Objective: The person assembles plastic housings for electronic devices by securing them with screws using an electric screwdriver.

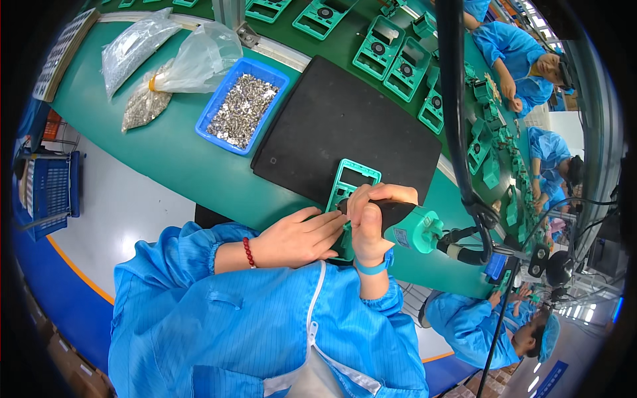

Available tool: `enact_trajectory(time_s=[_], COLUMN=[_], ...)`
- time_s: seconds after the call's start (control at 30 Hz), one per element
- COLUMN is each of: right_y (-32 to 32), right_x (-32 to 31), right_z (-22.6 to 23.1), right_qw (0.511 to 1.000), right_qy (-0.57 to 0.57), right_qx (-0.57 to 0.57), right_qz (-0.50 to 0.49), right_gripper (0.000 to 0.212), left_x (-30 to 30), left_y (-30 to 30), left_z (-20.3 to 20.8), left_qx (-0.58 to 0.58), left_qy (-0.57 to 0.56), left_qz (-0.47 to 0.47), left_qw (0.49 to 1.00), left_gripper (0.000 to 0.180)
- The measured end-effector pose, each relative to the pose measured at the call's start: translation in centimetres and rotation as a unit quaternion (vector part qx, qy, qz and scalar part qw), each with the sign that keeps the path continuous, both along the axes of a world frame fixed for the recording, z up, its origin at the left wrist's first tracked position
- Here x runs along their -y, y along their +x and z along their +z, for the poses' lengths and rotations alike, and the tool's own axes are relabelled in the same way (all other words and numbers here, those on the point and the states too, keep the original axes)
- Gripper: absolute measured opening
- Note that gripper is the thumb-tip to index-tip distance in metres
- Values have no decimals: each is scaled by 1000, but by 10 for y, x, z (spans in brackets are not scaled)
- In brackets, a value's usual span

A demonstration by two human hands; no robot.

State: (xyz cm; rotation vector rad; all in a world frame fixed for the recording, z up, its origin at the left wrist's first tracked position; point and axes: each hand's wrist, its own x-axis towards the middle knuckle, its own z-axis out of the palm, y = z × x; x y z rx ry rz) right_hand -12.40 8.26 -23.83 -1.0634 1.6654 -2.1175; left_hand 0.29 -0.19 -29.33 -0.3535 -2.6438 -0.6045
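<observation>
A green plastic housing [338,194] with rectangular openings lies at the near edge of a black mat [345,113], partly hidden by my hands. My left hand [295,239] rests over its near left side, fingers stretched out and close together, fingertips touching it. Wrapped around the dark body of an electric screwdriver is my right hand [368,225]; the tool's green end [417,229] points to the right. The driver's tip is hidden behind my fingers. Beyond my left hand, a blue tray [207,118] holds a heap of small metal screws [242,109].
Two plastic bags lie at the far left, one tied bag [147,106] and one clear bag [136,50]. Similar green housings [378,48] line the belt beyond the mat. A dark pole [452,99] rises on the right. Co-workers [511,56] in blue sit along the right.
</observation>
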Motion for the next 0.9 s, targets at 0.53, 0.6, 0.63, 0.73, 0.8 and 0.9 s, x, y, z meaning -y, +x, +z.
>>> enact_trajectory(time_s=[0.53,0.6,0.63,0.73,0.8,0.9], right_y=[-3,2,1,-1,-10,-40], right_x=[-5,-2,-3,-13,-25,-57], right_z=[-10,-5,4,20,37,62], right_qw=[999,988,990,986,983,964], right_qy=[-15,25,39,27,-104,-78], right_qx=[17,-98,-88,-105,-64,-139], right_qz=[-36,-121,-108,-128,-140,-214], right_gripper=[24,23,25,27,26,22], left_x=[-6,-8,-8,-9,-7,7], left_y=[-9,-6,-6,-5,-12,-27], left_z=[10,8,11,21,37,60], left_qx=[14,49,68,71,61,90], left_qy=[2,-19,-25,-54,-75,3], left_qz=[-25,-31,-38,-44,-41,-88], left_qw=[1000,998,997,995,994,992], left_gripper=[48,54,54,54,53,40])
